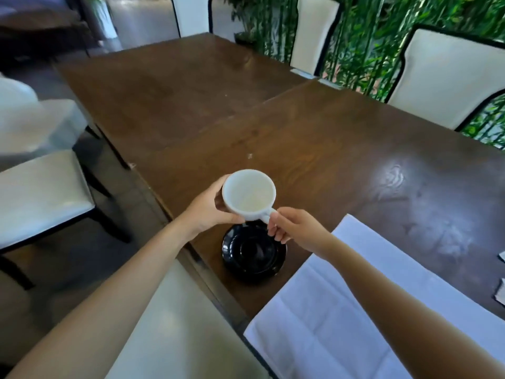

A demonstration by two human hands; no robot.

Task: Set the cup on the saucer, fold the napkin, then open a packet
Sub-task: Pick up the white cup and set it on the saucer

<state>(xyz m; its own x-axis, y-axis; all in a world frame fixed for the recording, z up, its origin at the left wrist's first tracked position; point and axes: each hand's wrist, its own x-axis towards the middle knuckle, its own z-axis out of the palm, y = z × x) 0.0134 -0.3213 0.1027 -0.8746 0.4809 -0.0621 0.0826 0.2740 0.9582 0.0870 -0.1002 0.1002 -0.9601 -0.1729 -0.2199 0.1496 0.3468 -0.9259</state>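
Observation:
An empty white cup (248, 194) hangs in the air just above and beyond a black saucer (254, 254) that lies near the table's front left edge. My left hand (205, 209) cradles the cup's left side and underside. My right hand (295, 228) pinches the cup's handle from the right. A white napkin (341, 310) lies unfolded and creased on the table to the right of the saucer, partly under my right forearm. Packets (501, 292) peek in at the far right edge, mostly cut off.
The dark wooden table (300, 132) stretches away from me. Cream chairs stand on the left (41, 198), in front of me (175, 324) and along the far side (442, 77). A green plant wall (369, 28) runs behind the far chairs.

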